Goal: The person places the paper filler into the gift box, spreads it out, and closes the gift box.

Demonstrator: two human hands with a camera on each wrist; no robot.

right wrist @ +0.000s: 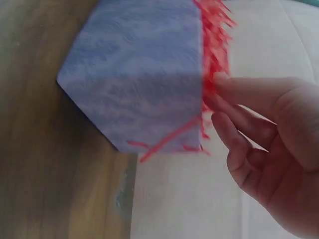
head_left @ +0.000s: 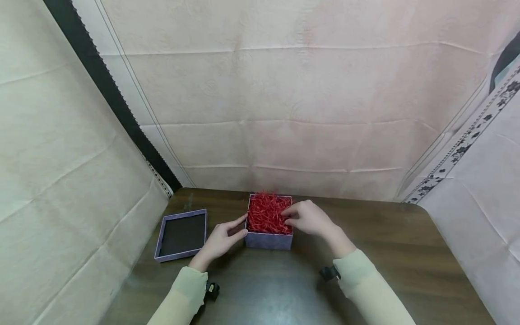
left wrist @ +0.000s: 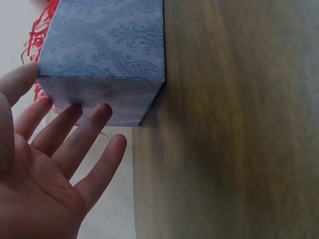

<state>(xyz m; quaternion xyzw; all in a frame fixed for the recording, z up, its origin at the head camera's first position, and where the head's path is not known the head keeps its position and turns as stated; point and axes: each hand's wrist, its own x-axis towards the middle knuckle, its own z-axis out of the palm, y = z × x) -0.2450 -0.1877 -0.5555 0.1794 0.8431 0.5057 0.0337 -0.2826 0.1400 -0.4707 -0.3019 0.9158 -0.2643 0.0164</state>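
Observation:
A lavender box (head_left: 268, 241) with an embossed pattern stands on the table, filled to the brim with red shredded paper (head_left: 266, 214). My left hand (head_left: 221, 239) is at the box's left side, its fingers extended and spread; in the left wrist view the thumb touches the top edge and fingertips lie against the patterned wall (left wrist: 102, 42). At the right rim, my right hand (head_left: 310, 219) has thumb and index finger in the shreds and appears to pinch some; the other fingers are curled. A few red strands (right wrist: 169, 139) hang over the box's side in the right wrist view.
Left of the box lies a shallow lavender lid (head_left: 180, 234), its dark inside facing up. The brown wooden table (head_left: 390, 253) has rounded far corners. Pale cloth (head_left: 292, 99) hangs behind it and on both sides.

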